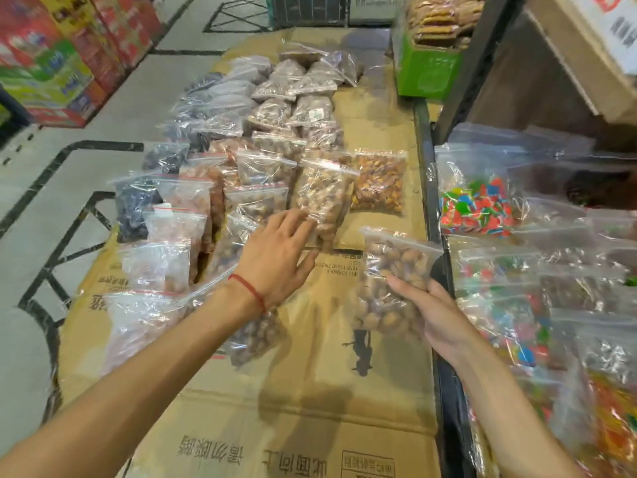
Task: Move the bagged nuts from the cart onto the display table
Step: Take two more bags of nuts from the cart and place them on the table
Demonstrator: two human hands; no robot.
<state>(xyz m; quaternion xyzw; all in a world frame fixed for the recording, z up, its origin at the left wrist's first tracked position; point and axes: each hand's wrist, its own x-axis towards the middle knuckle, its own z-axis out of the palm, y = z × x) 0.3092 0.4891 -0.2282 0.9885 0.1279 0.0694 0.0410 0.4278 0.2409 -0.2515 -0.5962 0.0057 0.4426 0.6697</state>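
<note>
Cardboard [310, 408], flattened and tan, covers the counter [423, 139]. Over it lie rows of clear, crinkly zip bags [275, 112] with red seal strips, lumpy with brown nuts.

Now the left hand [275, 257] reaches toward twelve o'clock, palm down and arm long. Its fingers [303, 225] are spread and nearly flat. The tips rest on the lower end of a slanted nut bag [322, 191] on the pile, touching it but not curled round it. A red string bracelet [248, 288] circles that wrist.

The right hand [434, 315] is at four o'clock from the left one. Its thumb presses the front of a second nut bag [393, 270] and its fingers curl behind. That bag is tilted above the cardboard near the counter's dark edge, plump and glossy, packed with rounded tan nuts.

At one o'clock a flat bag of orange-brown kernels [379, 181] lies on bare cardboard. At ten o'clock, bags of dark pieces [134, 201] line the counter's left side. At three o'clock sit bags of bright sweets [475, 205] in red, green and blue. Far back at one o'clock stands a green carton [424, 74].

Print on the cardboard runs upside down: Chinese characters, plus small Latin lines too blurred to read. A white sticker [315, 113] on a far bag is too small to read.
</note>
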